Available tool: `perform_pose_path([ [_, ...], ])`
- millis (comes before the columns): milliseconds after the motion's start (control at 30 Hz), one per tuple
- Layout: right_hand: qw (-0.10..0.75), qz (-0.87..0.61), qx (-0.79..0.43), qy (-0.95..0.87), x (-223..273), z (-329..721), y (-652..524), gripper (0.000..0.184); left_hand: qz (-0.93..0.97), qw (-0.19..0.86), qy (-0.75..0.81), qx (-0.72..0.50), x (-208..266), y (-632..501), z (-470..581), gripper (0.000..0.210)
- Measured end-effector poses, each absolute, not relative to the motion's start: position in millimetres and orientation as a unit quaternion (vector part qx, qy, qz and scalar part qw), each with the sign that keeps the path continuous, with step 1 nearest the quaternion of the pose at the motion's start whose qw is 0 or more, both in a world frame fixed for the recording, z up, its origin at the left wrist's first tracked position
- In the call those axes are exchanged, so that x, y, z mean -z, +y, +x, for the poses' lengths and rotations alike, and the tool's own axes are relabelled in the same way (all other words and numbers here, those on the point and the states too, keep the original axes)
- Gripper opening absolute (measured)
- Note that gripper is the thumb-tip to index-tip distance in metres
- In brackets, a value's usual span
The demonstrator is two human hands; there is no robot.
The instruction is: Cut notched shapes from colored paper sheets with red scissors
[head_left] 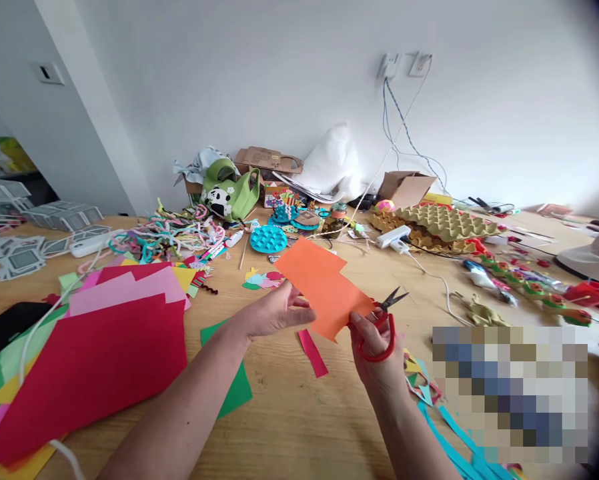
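Observation:
An orange sheet of paper (324,283) with a stepped edge is held up over the table, tilted. My right hand (379,357) pinches its lower right corner between thumb and finger. That same hand also carries red-handled scissors (390,300), their blades slightly apart and pointing away to the right. My left hand (274,312) is at the paper's left edge with fingers and thumb apart; the thumb overlaps the sheet and no firm grip shows. Below lies a narrow magenta paper strip (313,353). A green sheet (237,393) is partly hidden under my left forearm.
Stacked coloured paper (129,353) covers the left side. Pipe cleaners (179,233), a blue palette (268,239) and a green panda bag (232,193) stand farther back. Egg cartons (444,223), a power strip (393,237) and its cord are at right. Blue strips (459,433) lie near my right forearm.

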State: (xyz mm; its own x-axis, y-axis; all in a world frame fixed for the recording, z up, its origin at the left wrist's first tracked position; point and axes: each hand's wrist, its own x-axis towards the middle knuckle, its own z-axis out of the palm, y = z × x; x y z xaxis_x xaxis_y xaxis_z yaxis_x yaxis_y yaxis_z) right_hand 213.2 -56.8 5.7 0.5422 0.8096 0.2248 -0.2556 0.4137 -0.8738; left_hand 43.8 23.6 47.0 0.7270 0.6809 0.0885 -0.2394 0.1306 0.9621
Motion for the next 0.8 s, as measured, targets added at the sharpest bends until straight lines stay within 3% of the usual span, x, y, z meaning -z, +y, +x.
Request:
perform_pose_path([
  [200,0.742,-0.468,-0.316,-0.361,-1,208,-57,0.021,0.433,0.781,0.206,-0.401,-47,31,51,0.034],
  [500,0.75,-0.471,-0.3,-0.356,-5,208,-57,0.023,0.393,0.78,0.218,-0.435,-44,39,44,0.028],
  [800,0.701,-0.5,-0.316,-0.398,-1,204,-63,0.023,0.339,0.792,0.208,-0.463,-47,42,40,0.029],
])
